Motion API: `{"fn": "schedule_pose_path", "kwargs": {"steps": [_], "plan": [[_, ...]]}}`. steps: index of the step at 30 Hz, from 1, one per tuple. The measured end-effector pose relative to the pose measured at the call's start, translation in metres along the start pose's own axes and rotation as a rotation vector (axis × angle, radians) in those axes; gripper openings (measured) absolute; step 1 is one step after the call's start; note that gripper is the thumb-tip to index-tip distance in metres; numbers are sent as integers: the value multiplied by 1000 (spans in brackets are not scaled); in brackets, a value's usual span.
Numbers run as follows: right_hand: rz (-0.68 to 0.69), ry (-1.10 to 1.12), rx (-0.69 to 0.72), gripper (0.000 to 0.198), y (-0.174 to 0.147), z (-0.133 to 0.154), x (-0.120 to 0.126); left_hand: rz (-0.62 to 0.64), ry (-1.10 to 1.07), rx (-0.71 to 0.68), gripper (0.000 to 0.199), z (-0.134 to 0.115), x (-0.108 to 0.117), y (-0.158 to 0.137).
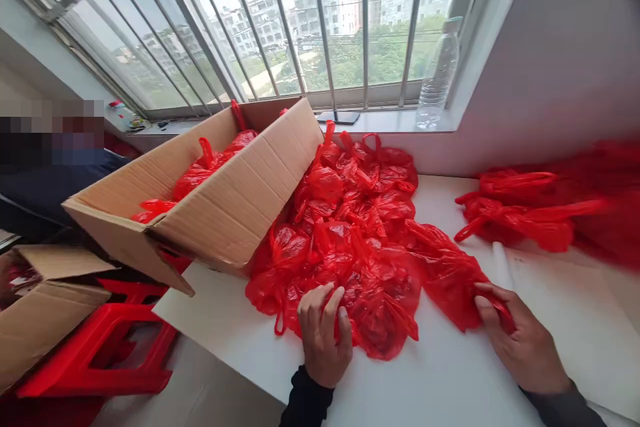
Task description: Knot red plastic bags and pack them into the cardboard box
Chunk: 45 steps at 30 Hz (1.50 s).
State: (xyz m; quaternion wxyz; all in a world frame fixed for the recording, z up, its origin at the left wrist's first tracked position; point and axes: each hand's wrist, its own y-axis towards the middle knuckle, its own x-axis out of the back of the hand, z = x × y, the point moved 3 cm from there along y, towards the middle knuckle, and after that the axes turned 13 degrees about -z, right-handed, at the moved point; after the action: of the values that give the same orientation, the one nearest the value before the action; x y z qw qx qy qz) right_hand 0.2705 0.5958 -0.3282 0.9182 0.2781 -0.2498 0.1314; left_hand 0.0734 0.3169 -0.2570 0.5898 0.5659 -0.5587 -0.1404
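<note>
Right grip pinching crinkled film bag, left grip, closure unclear, against glossy knotted bundles

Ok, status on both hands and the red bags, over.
Left hand at near edge of bag pile, grip unclear. Right hand holding end of red bag. Cardboard box close on pile's left.
</note>
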Motion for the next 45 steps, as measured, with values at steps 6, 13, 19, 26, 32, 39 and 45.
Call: {"fn": "schedule_pose_path", "kwargs": {"steps": [6,13,19,26,32,39,45], "plan": [[-30,67,117,22,17,30,-4,20,-139,-131,48,-3,-9,3],[-73,121,192,14,22,38,0,3,-290,-104,56,-67,-16,-4],[-22,71,248,40,9,48,6,347,-126,-279,61,-95,-71,-3],[17,-124,201,76,-3,10,18,265,11,-138,54,-63,-104,16],[130,-91,213,72,-4,25,38,316,-313,8,46,-126,-105,29],[404,204,148,54,4,74,76,540,-587,68,34,-129,-110,23],[324,242,288,51,13,87,86,711,-835,100,32,-111,-52,12]]}}
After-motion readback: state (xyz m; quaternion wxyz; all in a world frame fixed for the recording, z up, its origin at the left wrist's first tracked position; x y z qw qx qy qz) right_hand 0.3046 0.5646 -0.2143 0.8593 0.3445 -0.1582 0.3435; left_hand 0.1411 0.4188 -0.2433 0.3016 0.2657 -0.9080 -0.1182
